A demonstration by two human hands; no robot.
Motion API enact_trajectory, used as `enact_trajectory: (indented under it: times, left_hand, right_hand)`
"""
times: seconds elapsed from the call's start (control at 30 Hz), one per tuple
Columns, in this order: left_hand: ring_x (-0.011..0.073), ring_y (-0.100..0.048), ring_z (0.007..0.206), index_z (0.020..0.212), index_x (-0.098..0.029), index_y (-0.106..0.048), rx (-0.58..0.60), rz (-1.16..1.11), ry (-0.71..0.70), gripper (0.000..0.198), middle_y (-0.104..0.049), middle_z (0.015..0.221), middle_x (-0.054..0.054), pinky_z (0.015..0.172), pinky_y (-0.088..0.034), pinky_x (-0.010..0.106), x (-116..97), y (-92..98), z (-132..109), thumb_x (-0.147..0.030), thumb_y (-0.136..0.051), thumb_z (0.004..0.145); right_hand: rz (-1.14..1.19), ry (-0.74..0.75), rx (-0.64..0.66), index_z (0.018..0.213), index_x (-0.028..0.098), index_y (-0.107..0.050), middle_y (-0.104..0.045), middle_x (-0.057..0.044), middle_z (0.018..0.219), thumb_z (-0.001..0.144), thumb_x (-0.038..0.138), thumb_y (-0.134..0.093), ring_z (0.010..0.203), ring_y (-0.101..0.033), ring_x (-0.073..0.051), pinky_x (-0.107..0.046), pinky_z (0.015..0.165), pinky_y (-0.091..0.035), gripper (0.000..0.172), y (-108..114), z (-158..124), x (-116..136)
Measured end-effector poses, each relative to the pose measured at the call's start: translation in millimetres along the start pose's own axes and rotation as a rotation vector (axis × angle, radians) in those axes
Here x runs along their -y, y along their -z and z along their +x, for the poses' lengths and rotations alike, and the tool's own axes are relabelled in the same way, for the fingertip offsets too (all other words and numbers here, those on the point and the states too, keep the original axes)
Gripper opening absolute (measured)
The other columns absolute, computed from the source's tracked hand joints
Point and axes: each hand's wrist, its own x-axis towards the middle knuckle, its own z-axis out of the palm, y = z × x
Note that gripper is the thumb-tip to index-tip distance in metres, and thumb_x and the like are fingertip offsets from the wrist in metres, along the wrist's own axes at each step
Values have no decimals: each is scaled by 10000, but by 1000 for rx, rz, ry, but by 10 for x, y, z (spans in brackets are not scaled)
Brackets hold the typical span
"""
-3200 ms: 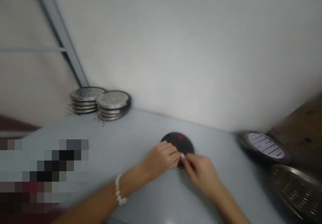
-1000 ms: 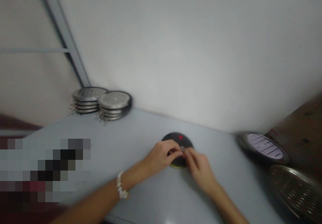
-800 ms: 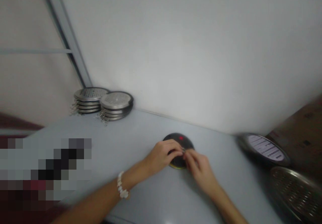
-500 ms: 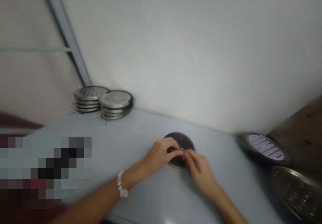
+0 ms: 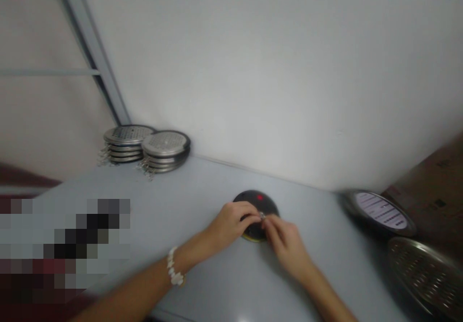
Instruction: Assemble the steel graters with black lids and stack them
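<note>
A black round disc (image 5: 246, 199) with a red mark and a yellowish lower edge lies flat on the grey table (image 5: 213, 273). Over it, my left hand (image 5: 237, 218) pinches a small shiny metal piece (image 5: 262, 215) between thumb and fingertips. From the other side my right hand (image 5: 285, 245) is closed too, its fingertips meeting the same piece. The exact kind of this piece is too small and blurred to tell, and my fingers hide part of it and of the disc. A white beaded bracelet (image 5: 174, 266) circles my left wrist.
Two stacks of round metal-faced discs (image 5: 166, 143) with small wire clasps stand at the back left by the wall (image 5: 271, 71). At right are a round dish with a white slatted-looking face (image 5: 381, 210) and a perforated metal round (image 5: 427, 273). A brown box (image 5: 437, 191) stands behind them.
Both hands keep almost the same place and pinch over the disc. The whole view has shifted very slightly; the small metal piece shows a little more between my fingertips.
</note>
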Motion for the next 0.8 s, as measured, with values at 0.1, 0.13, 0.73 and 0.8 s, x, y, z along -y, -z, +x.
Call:
enact_trajectory:
  times: [0.1,0.13,0.73,0.8]
  left_hand:
    - [172,-692,882,901,-181,-745,15,19,29,161,-763,934,39,862,-514,281,-27,1,0,-227,-596,943]
    - [172,-692,884,907,-183,-742,17,10,31,147,-764,936,38,864,-517,283,-38,6,2,-228,-606,937]
    - [171,-692,942,915,-180,-749,-6,-44,-40,158,-767,985,41,917,-507,280,-5,44,18,-212,-597,942]
    - [175,-688,918,909,-182,-746,-10,-19,-4,149,-763,961,40,891,-508,285,-2,42,13,-217,-604,936]
  right_hand:
    - [0,-7,-18,816,205,-573,-568,14,675,1033,392,-370,597,-513,-136,-247,595,-375,351,3,8,-4]
    - [3,-20,-32,808,205,-572,-558,17,662,1032,406,-370,588,-508,-136,-246,587,-373,362,6,12,-3]
    - [33,-82,-24,768,210,-540,-498,38,580,1021,450,-369,543,-476,-136,-248,558,-350,389,28,6,6]
    - [29,-64,0,773,211,-540,-495,40,589,1023,438,-369,543,-477,-134,-250,564,-347,379,17,-1,15]
